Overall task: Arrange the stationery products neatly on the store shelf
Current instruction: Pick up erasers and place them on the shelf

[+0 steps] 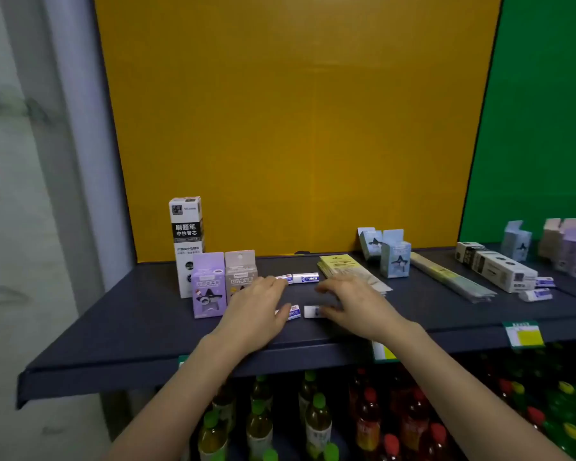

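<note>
A big yellow board (296, 128) stands at the back, and a green board (539, 128) stands to its right. In front of them runs a long dark shelf (113, 327). Its front edge is near the person, and its left end stops beside a grey wall (64, 161). The left part of the shelf top is bare, and so is the strip along the front edge.

Below the shelf stand drink bottles (316, 424) with green, red and yellow caps.

A tall white box (187, 241) stands upright at the back left. Just in front of it stand a purple box (209, 284) and a pinkish box (240, 271), side by side. A flat yellow packet (338, 264) lies in the middle. Two blue boxes (393, 257) stand behind it to the right. A long thin packet (453, 281) and a long white box (499, 271) lie further right.

The left hand (256, 311) lies palm down with fingers loose. Its fingertips touch a small eraser (293, 311) near the front. The right hand (353, 304) is also palm down, fingers spread. Its thumb touches a second eraser (312, 311), just beside the first. I cannot tell if either hand is pinching its eraser. Two more erasers (301, 278) lie in a row just behind the hands.
</note>
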### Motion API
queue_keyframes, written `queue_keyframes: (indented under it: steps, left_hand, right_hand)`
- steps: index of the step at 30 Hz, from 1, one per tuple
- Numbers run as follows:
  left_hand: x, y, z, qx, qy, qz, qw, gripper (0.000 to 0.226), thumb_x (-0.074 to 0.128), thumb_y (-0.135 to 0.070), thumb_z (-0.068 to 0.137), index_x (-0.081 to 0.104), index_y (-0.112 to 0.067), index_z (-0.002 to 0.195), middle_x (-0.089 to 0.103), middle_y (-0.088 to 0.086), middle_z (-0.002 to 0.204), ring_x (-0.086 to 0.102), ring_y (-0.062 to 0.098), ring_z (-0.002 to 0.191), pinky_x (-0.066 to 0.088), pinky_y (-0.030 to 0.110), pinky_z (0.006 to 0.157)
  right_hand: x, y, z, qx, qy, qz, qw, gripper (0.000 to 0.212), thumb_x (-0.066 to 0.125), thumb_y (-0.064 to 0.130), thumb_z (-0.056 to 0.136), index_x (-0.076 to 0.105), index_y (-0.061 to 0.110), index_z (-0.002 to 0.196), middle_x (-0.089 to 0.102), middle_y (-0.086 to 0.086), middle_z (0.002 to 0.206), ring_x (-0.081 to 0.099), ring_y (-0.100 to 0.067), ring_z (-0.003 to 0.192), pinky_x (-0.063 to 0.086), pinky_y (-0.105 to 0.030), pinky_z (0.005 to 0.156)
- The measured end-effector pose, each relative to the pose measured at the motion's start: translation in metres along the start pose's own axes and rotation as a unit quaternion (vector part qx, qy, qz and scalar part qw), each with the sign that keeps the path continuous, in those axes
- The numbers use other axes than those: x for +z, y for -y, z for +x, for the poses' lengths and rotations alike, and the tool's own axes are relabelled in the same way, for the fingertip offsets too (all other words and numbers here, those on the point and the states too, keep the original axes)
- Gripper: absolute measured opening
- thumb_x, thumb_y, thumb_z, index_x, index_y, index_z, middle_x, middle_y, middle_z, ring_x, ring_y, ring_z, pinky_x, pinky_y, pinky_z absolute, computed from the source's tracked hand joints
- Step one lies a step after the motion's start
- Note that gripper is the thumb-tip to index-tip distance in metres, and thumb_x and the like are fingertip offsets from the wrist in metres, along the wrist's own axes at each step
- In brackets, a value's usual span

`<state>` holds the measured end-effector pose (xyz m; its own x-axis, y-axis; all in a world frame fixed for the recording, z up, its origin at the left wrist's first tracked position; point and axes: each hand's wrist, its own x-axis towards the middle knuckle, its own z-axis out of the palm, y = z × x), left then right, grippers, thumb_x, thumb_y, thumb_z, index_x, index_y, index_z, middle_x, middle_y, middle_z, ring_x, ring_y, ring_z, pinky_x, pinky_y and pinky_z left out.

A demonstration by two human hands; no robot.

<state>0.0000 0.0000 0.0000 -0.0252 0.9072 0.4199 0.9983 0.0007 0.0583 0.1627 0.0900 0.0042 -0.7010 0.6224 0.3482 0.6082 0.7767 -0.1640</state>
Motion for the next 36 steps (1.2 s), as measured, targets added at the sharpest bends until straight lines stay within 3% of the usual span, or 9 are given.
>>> queue_keyframes:
  steps: [6, 11, 15, 19, 23, 28, 32, 36]
  left_hand:
    - [0.021, 0.007, 0.014, -0.020, 0.065, 0.009, 0.998, 0.048, 0.045, -0.044, 0.089, 0.041, -0.018, 0.129, 0.047, 0.002, 0.131, 0.043, 0.019, 0.120, 0.042, 0.036, 0.091]
    - [0.030, 0.017, 0.021, -0.014, 0.092, -0.022, 0.995, 0.034, 0.044, -0.040, 0.091, 0.052, -0.016, 0.115, 0.051, 0.005, 0.116, 0.046, 0.019, 0.110, 0.039, 0.032, 0.088]
    - [0.031, 0.020, 0.026, 0.004, 0.106, -0.007, 0.994, 0.029, 0.042, -0.035, 0.093, 0.051, -0.013, 0.111, 0.050, 0.007, 0.116, 0.047, 0.020, 0.108, 0.038, 0.032, 0.089]
    - [0.030, 0.018, 0.029, 0.032, 0.084, -0.017, 0.996, 0.028, 0.041, -0.035, 0.094, 0.050, -0.014, 0.110, 0.050, 0.006, 0.117, 0.046, 0.020, 0.109, 0.039, 0.033, 0.091]
    - [0.023, 0.013, 0.039, 0.082, 0.020, -0.061, 0.995, 0.027, 0.043, -0.033, 0.093, 0.051, -0.014, 0.111, 0.051, 0.005, 0.115, 0.045, 0.019, 0.108, 0.034, 0.028, 0.089]
    - [0.022, -0.014, 0.068, 0.156, -0.009, -0.089, 0.984, 0.027, 0.044, -0.033, 0.092, 0.052, -0.014, 0.109, 0.052, 0.005, 0.109, 0.045, 0.018, 0.104, 0.027, 0.022, 0.078]
    - [0.033, -0.052, 0.097, 0.207, -0.019, -0.116, 0.971, 0.034, 0.043, -0.044, 0.089, 0.054, -0.016, 0.105, 0.056, 0.003, 0.108, 0.047, 0.019, 0.104, 0.032, 0.025, 0.082]
    - [0.048, -0.112, 0.127, 0.255, -0.026, -0.139, 0.957, 0.051, 0.028, -0.057, 0.079, 0.054, -0.017, 0.099, 0.056, 0.002, 0.101, 0.048, 0.017, 0.097, 0.031, 0.024, 0.079]
  right_hand:
    - [0.007, -0.023, 0.018, -0.042, 0.065, -0.026, 0.997, 0.040, 0.058, 0.036, 0.085, 0.057, 0.018, 0.121, 0.058, -0.002, 0.120, 0.053, -0.020, 0.109, 0.044, -0.033, 0.089]
    - [0.013, -0.029, 0.022, -0.070, 0.080, -0.028, 0.994, 0.031, 0.052, 0.036, 0.089, 0.060, 0.017, 0.113, 0.059, -0.004, 0.112, 0.055, -0.022, 0.102, 0.044, -0.035, 0.084]
    - [0.015, -0.028, 0.025, -0.080, 0.083, -0.034, 0.993, 0.031, 0.048, 0.034, 0.092, 0.058, 0.016, 0.115, 0.056, -0.004, 0.115, 0.054, -0.022, 0.105, 0.041, -0.033, 0.084]
    - [0.007, -0.034, 0.024, -0.078, 0.044, -0.013, 0.996, 0.030, 0.048, 0.033, 0.092, 0.057, 0.016, 0.115, 0.056, -0.003, 0.115, 0.053, -0.020, 0.105, 0.040, -0.029, 0.083]
    - [-0.005, -0.047, 0.019, -0.080, -0.017, -0.001, 0.997, 0.025, 0.051, 0.032, 0.091, 0.059, 0.017, 0.109, 0.056, 0.002, 0.104, 0.050, -0.013, 0.093, 0.030, -0.019, 0.070]
    - [-0.023, -0.076, -0.005, -0.027, -0.064, 0.031, 0.997, 0.023, 0.057, 0.031, 0.088, 0.061, 0.020, 0.108, 0.060, 0.002, 0.102, 0.057, -0.014, 0.091, 0.047, -0.033, 0.077]
    - [-0.050, -0.110, -0.034, 0.018, -0.097, 0.011, 0.995, 0.023, 0.060, 0.030, 0.086, 0.062, 0.019, 0.105, 0.064, 0.000, 0.103, 0.058, -0.016, 0.095, 0.046, -0.030, 0.078]
    - [-0.072, -0.161, -0.077, 0.063, -0.113, -0.008, 0.992, 0.022, 0.060, 0.029, 0.086, 0.061, 0.019, 0.105, 0.062, 0.002, 0.101, 0.059, -0.015, 0.093, 0.048, -0.031, 0.078]
